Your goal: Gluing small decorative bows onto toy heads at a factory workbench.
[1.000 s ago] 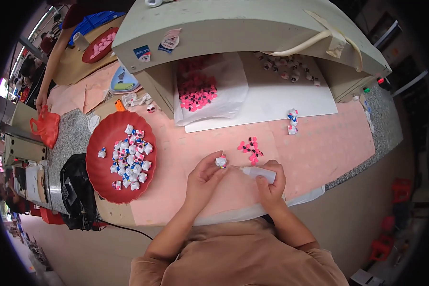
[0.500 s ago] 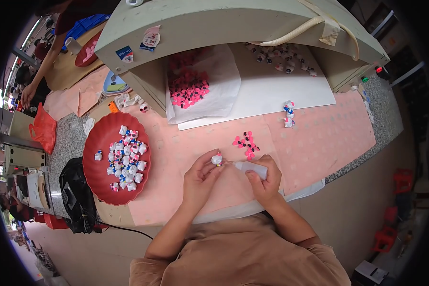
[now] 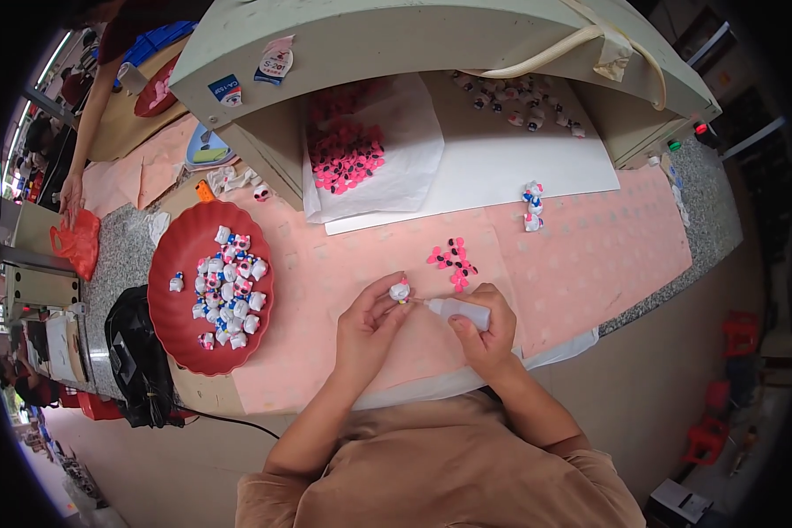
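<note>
Far left of the round red tray with a scalloped plastic rim (image 3: 163,304), a crumpled, thin red plastic bag (image 3: 79,246) is seen beside a co-worker's hand (image 3: 71,192); whether it is gripped cannot be told. Just left of the tray, a shiny, creased black plastic bag (image 3: 135,352) is placed. In the tray, small glossy white figurines with pink and blue parts (image 3: 229,304) are heaped, one lying apart toward the left side.

Right of the tray, level with its middle, the left hand (image 3: 364,324) is held loosely curled, and one rounded white figurine with a pink patch (image 3: 399,290) is pinched at its thumb and fingertips. Farther right, flat pink and black oval pieces (image 3: 454,262) are scattered on smooth pale pink paper (image 3: 326,299). Right of the tray beyond the left hand, the right hand (image 3: 493,336) is wrapped around a translucent white plastic bottle (image 3: 463,313), whose narrow tip is pointed toward the pinched figurine; contact cannot be made out. Farthest right of the tray, a short row of white, blue and pink figurines (image 3: 532,208) is laid on the paper.
</note>
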The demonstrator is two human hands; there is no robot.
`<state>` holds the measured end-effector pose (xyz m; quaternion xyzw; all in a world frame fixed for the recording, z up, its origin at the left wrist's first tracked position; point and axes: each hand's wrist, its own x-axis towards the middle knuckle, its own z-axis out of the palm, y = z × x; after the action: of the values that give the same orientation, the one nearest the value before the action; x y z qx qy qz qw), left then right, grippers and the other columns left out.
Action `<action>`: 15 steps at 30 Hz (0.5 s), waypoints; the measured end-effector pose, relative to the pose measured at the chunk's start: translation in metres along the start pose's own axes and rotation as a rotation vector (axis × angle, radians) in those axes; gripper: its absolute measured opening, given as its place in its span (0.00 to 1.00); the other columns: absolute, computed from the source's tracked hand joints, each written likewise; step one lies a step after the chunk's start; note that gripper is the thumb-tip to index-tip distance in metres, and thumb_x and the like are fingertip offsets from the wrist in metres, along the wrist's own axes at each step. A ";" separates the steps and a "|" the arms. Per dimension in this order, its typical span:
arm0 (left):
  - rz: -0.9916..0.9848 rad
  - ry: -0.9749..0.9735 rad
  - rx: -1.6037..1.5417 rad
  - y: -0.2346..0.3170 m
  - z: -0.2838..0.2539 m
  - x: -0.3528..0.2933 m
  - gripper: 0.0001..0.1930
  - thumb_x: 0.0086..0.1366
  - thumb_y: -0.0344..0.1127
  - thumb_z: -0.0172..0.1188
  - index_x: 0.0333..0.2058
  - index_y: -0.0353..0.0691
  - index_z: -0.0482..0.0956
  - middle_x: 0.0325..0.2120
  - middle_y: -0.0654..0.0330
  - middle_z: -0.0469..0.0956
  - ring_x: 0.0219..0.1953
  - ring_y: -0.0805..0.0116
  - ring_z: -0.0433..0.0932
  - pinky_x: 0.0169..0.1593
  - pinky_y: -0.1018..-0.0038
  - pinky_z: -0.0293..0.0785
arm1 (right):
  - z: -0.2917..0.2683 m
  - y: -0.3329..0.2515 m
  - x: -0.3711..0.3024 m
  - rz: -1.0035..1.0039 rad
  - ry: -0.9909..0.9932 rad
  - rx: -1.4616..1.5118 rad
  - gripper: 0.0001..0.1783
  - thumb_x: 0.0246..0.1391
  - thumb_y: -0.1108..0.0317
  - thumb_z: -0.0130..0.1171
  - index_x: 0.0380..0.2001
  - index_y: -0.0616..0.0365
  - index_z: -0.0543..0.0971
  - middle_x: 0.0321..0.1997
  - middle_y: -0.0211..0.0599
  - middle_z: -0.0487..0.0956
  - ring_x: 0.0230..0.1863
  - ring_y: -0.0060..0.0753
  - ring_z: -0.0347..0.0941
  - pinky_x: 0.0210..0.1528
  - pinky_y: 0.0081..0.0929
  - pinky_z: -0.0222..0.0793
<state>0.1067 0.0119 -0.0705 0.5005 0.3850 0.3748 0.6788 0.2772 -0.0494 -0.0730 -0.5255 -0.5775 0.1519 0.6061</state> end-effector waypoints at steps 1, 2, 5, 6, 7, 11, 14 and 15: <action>0.012 0.001 0.003 0.001 0.000 0.000 0.20 0.63 0.18 0.54 0.55 0.32 0.68 0.49 0.56 0.74 0.51 0.68 0.76 0.54 0.76 0.73 | 0.000 0.000 -0.001 0.011 -0.008 0.009 0.12 0.47 0.72 0.65 0.35 0.61 0.75 0.28 0.40 0.76 0.25 0.33 0.69 0.26 0.25 0.65; 0.011 0.000 0.002 0.001 0.000 0.000 0.20 0.63 0.18 0.54 0.55 0.32 0.68 0.49 0.56 0.74 0.51 0.68 0.76 0.54 0.76 0.73 | 0.000 -0.001 -0.001 0.023 -0.016 0.019 0.12 0.47 0.72 0.65 0.35 0.60 0.75 0.28 0.40 0.76 0.24 0.33 0.69 0.26 0.25 0.65; 0.013 0.006 0.008 0.001 0.000 0.000 0.20 0.63 0.18 0.54 0.55 0.33 0.67 0.50 0.57 0.73 0.53 0.68 0.74 0.54 0.76 0.72 | -0.001 -0.001 0.000 -0.004 -0.006 -0.008 0.12 0.47 0.72 0.65 0.35 0.60 0.75 0.28 0.40 0.76 0.24 0.33 0.69 0.26 0.25 0.65; 0.022 -0.003 0.013 0.000 0.000 0.000 0.20 0.63 0.18 0.53 0.54 0.33 0.67 0.50 0.57 0.73 0.53 0.68 0.74 0.54 0.77 0.72 | -0.001 -0.002 0.000 -0.003 -0.005 -0.008 0.12 0.47 0.72 0.65 0.35 0.60 0.75 0.28 0.40 0.76 0.24 0.33 0.69 0.26 0.25 0.65; 0.031 -0.012 0.019 0.000 0.000 0.000 0.20 0.63 0.18 0.53 0.54 0.33 0.67 0.50 0.57 0.73 0.53 0.67 0.74 0.54 0.77 0.72 | -0.001 -0.003 0.001 0.006 0.009 -0.025 0.12 0.47 0.72 0.65 0.35 0.61 0.75 0.28 0.40 0.76 0.24 0.33 0.69 0.26 0.25 0.64; 0.010 -0.013 -0.016 -0.002 -0.003 0.001 0.19 0.63 0.17 0.53 0.53 0.33 0.67 0.49 0.57 0.73 0.52 0.67 0.75 0.54 0.77 0.73 | 0.000 0.000 0.000 -0.013 0.031 -0.019 0.12 0.48 0.72 0.65 0.35 0.61 0.75 0.27 0.40 0.74 0.24 0.33 0.68 0.25 0.25 0.64; -0.017 -0.034 -0.026 0.003 -0.004 0.002 0.19 0.62 0.17 0.53 0.53 0.33 0.67 0.48 0.57 0.72 0.52 0.67 0.75 0.53 0.78 0.72 | -0.001 0.002 -0.001 -0.012 0.053 0.019 0.12 0.48 0.72 0.65 0.35 0.61 0.75 0.27 0.39 0.73 0.24 0.33 0.68 0.25 0.25 0.63; -0.012 -0.027 -0.039 0.003 -0.005 0.002 0.19 0.62 0.17 0.53 0.52 0.33 0.68 0.48 0.57 0.72 0.52 0.67 0.75 0.54 0.78 0.72 | -0.001 0.001 -0.001 -0.012 0.053 0.020 0.12 0.48 0.72 0.65 0.35 0.61 0.75 0.27 0.39 0.73 0.24 0.33 0.68 0.25 0.25 0.63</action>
<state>0.1031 0.0165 -0.0687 0.4899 0.3715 0.3711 0.6958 0.2786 -0.0501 -0.0741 -0.5199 -0.5628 0.1400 0.6272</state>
